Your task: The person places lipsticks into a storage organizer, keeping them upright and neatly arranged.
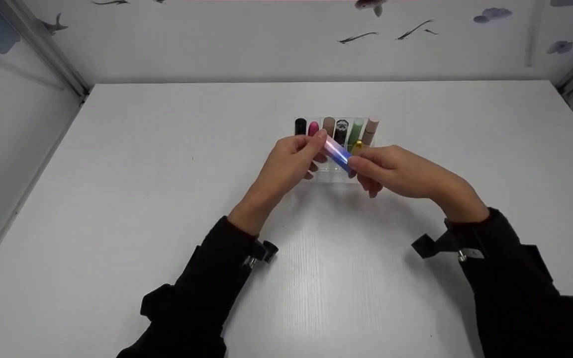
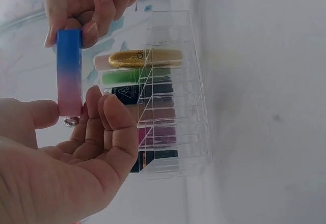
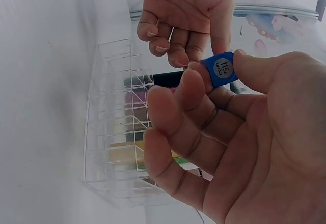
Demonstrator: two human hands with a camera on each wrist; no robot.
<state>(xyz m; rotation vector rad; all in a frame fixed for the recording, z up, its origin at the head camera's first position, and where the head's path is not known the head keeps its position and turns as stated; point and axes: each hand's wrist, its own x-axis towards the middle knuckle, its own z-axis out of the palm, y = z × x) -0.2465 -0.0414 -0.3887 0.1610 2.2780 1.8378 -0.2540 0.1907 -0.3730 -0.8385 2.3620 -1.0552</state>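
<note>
A lipstick [image 1: 337,151] in a square tube fading from pink to blue is held aslant between both hands, above the front of a clear organizer [image 1: 334,176]. My left hand [image 1: 290,160] pinches its pink end, where a small silvery knob shows in the left wrist view. The blue end is pinched between thumb and fingers of my right hand [image 1: 398,171]. In the right wrist view a round label reading 115 marks the blue base [image 3: 223,67]. Behind the hands, a gold tube [image 2: 127,59] stands in the organizer, partly hidden in the head view.
In the organizer's back row stand a black tube [image 1: 300,126], a pink one [image 1: 313,128], a brown one [image 1: 329,125], a dark one with a patterned top [image 1: 341,131], a green one [image 1: 355,131] and a pale pink one [image 1: 371,129]. White table [image 1: 167,164] surrounds it; a patterned wall [image 1: 246,44] rises behind.
</note>
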